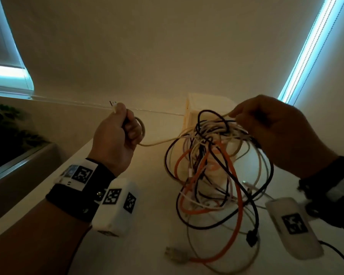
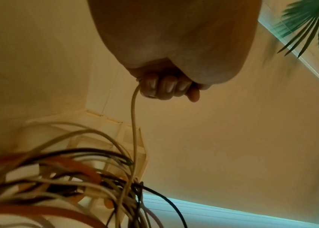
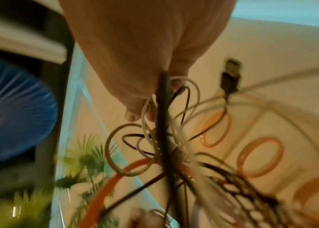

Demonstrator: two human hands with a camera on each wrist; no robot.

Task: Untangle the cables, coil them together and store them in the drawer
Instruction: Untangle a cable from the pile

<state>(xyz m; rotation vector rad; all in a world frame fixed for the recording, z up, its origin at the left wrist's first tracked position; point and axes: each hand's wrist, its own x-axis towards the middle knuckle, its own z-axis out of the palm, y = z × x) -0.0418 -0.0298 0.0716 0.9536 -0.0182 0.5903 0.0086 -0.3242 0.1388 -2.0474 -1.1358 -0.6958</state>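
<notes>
A tangle of cables (image 1: 211,167), white, black, beige and orange, hangs over the white table (image 1: 143,231). My right hand (image 1: 270,128) holds the top of the tangle up, fingers curled round several strands (image 3: 164,98). My left hand (image 1: 119,133) is a fist round a beige cable (image 1: 159,142), with a small loop (image 1: 141,127) showing past the fingers and the plug end sticking up above the thumb. That beige cable (image 2: 133,123) runs taut from the fist to the tangle (image 2: 66,177). An orange cable (image 1: 236,225) and a black plug (image 1: 251,238) dangle low.
A cream drawer unit (image 1: 205,112) stands behind the tangle against the wall. A plug (image 1: 175,255) lies on the table near the front. Plant leaves (image 1: 6,128) and a dark ledge sit to the left. Lit window blinds (image 1: 310,48) flank the wall.
</notes>
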